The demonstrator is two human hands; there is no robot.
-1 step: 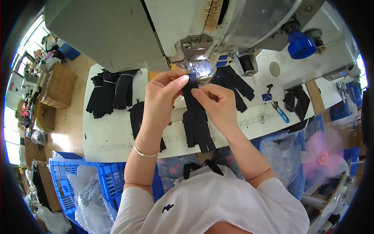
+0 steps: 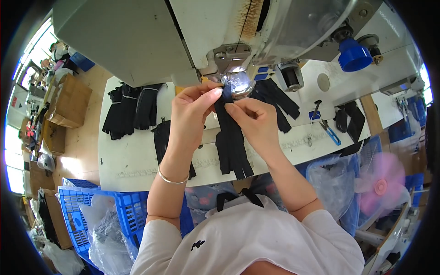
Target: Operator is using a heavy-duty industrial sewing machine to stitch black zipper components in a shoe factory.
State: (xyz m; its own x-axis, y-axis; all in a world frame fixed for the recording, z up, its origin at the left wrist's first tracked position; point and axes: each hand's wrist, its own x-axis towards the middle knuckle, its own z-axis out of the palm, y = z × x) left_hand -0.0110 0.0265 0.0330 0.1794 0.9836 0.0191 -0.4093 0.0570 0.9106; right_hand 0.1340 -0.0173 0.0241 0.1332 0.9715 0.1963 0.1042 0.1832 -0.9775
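Right now I watch both hands at work near the middle of my view, at a pale table point(image 2: 128, 153) under a sewing machine point(image 2: 123, 39). The left hand point(image 2: 190, 114) has thumb and fingertip clamped on the upper end of a black strip point(image 2: 228, 121), close to the lit metal parts at twelve o'clock. Just below that grip, the right hand point(image 2: 255, 124) presses its thumb on the same strip, the index finger bent beside it; I cannot tell how its hidden fingertips lie. The strip hangs toward six o'clock, its lower part overlapping into several tails near the table's front edge, and I cannot tell whether these are one piece or more.

From the strip, bundled black strips point(image 2: 146, 107) lie at ten o'clock, and a loose zip point(image 2: 161, 140) at nine, partly behind the left forearm, which wears a silver bangle point(image 2: 173, 182). More dark strips point(image 2: 277, 103) spread at two o'clock. At three o'clock I see blue-handled scissors point(image 2: 333, 135). A blue crate point(image 2: 128, 213) stands at eight o'clock with clear plastic inside, and a pink fan point(image 2: 380, 186), its blades blurred, at four.
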